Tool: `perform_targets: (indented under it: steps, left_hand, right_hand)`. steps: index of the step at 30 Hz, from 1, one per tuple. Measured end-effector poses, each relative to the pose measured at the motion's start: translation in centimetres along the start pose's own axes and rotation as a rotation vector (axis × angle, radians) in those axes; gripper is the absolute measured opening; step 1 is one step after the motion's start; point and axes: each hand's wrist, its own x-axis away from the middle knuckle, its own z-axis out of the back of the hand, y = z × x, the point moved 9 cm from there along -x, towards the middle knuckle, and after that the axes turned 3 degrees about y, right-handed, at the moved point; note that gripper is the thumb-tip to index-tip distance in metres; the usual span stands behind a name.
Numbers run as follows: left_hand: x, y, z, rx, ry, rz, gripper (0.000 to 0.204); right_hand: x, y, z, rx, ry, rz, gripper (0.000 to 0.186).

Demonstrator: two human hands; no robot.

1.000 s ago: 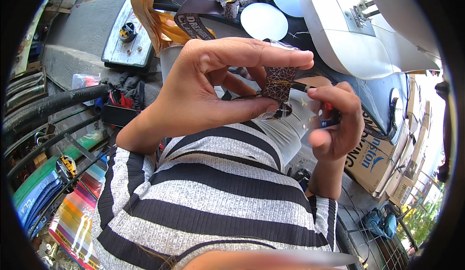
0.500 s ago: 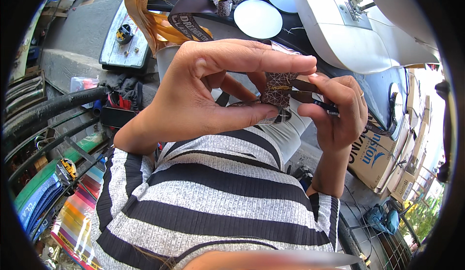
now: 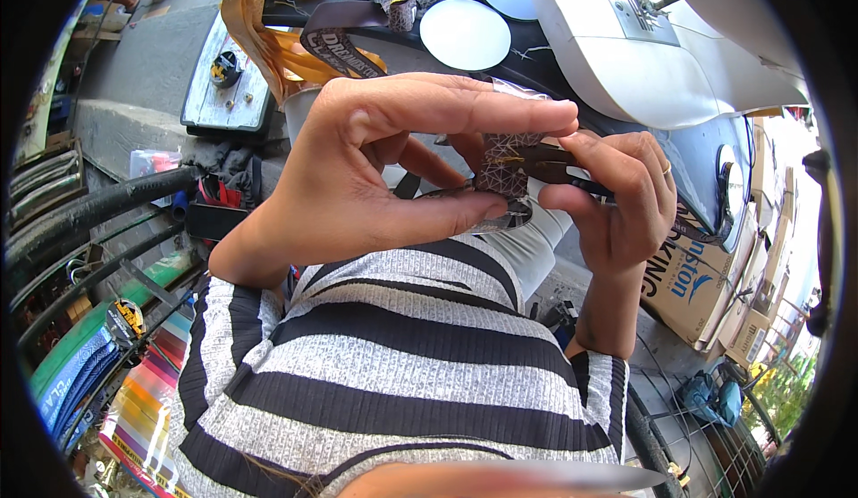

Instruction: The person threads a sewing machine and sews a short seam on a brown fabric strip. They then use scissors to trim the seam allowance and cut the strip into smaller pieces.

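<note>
My left hand (image 3: pixel 357 172) is closed in a wide pinch, fingers above and thumb below. Between them it holds a dark ribbon (image 3: pixel 500 176) with a pale line pattern and a bit of yellow stitching. A shiny rounded edge shows by the thumb, too covered to name. In my right hand (image 3: pixel 630 198) is a small pair of thread snips (image 3: pixel 545 164), gripped between thumb and fingers. Their dark blades are together, tips against the ribbon by the yellow stitching.
A white sewing machine (image 3: pixel 594 60) stands at the far right on a dark table, beside white discs (image 3: pixel 465 35). Gold ribbons (image 3: pixel 259 51) hang at the far left. Cardboard boxes (image 3: pixel 693 292) stand on the right; a black metal rail (image 3: pixel 98 198) runs along the left.
The snips' blades have come together and moved left onto the ribbon; they were apart before. My left hand keeps its hold, and the whole view has shifted slightly.
</note>
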Motion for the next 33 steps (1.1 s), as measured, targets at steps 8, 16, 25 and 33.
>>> perform_targets:
  steps: [8, 16, 25, 33]
  left_hand:
    - [-0.03, -0.09, -0.12, 0.034, -0.002, 0.032, 0.057]
    - [0.09, -0.25, -0.09, 0.007, -0.019, 0.065, 0.056]
    - [0.09, -0.09, -0.2, 0.003, -0.018, 0.029, 0.055]
    - [0.04, 0.06, -0.23, 0.011, -0.025, 0.022, 0.056]
  right_hand:
    - [0.29, -0.04, 0.08, -0.027, 0.023, 0.011, 0.043]
    - [0.41, 0.26, 0.09, -0.089, 0.042, -0.011, 0.046]
    - [0.33, 0.06, 0.16, -0.081, 0.04, -0.009, 0.047]
    - [-0.08, -0.05, 0.29, -0.098, 0.13, 0.038, 0.039]
